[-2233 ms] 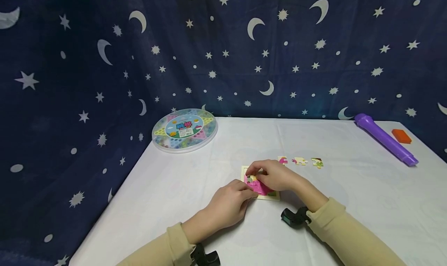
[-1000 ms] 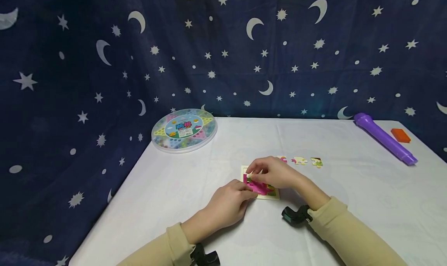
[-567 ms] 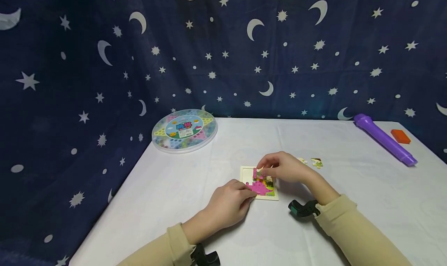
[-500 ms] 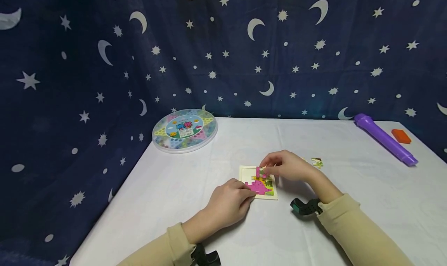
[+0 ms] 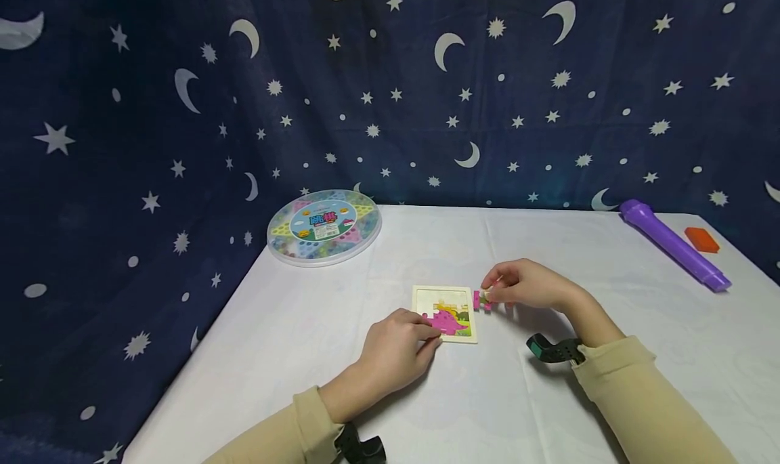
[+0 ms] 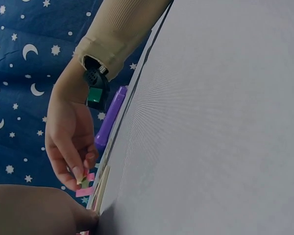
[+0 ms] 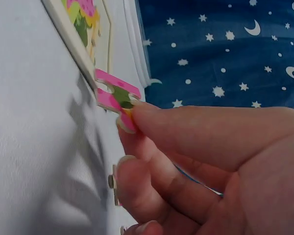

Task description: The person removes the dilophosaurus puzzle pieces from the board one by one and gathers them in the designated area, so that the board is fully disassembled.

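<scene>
A small cream-framed jigsaw puzzle [image 5: 451, 317] lies flat on the white table, showing a pink dinosaur, with bare backing in its upper and left part. At its near left corner my left hand [image 5: 397, 347] holds the frame, fingers over the dinosaur and thumb at the near edge. Just beyond the frame's right side, my right hand [image 5: 530, 286] pinches a pink and green puzzle piece [image 7: 118, 95] between thumb and index finger. The right wrist view shows this piece tilted, overlapping the frame's edge. Behind the fingers, another loose puzzle piece [image 7: 115, 185] is partly hidden.
A round, clear-lidded board game box [image 5: 324, 228] sits at the table's back left. Toward the back right lie a purple microphone-shaped stick [image 5: 673, 246] and an orange block [image 5: 702, 240]. A dark blue star-and-moon curtain [image 5: 414, 98] hangs behind the table.
My right hand has moved right from above the puzzle, carrying the pink piece past the frame's right edge. The frame has shifted slightly left; my left hand stays at its corner.
</scene>
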Available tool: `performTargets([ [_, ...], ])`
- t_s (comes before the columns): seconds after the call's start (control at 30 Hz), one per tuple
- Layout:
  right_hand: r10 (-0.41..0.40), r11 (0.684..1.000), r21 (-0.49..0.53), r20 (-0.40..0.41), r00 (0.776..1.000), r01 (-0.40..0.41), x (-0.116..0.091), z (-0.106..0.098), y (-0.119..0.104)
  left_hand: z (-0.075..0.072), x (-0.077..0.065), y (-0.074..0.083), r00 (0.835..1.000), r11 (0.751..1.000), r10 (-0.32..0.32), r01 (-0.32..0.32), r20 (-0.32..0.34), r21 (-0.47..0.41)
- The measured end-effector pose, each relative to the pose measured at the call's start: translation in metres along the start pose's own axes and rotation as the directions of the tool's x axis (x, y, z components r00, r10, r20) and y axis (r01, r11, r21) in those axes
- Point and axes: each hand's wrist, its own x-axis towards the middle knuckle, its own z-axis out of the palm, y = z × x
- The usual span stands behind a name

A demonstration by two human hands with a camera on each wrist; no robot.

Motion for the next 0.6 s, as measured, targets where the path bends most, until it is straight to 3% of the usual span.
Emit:
performTargets([
  [0.17, 0.026, 1.0, -0.005, 0.003, 1.0, -0.026, -0.005, -0.002, 0.007, 0.001, -0.001, 0.001, 1.0, 1.0, 0.001, -0.001, 0.0, -0.007],
  [0.33, 0.061, 0.998, -0.018, -0.061, 0.996, -0.062, -0.012, 0.0, 0.018, 0.004, -0.001, 0.001, 1.0, 1.0, 0.005, -0.005, -0.013, 0.006],
  [0.6, -0.009, 0.998, -0.058, -0.123, 0.992, 0.002, -0.016, 0.008, 0.025, 0.004, -0.002, -0.002, 0.999, 1.0, 0.02, -0.02, -0.029, 0.0],
])
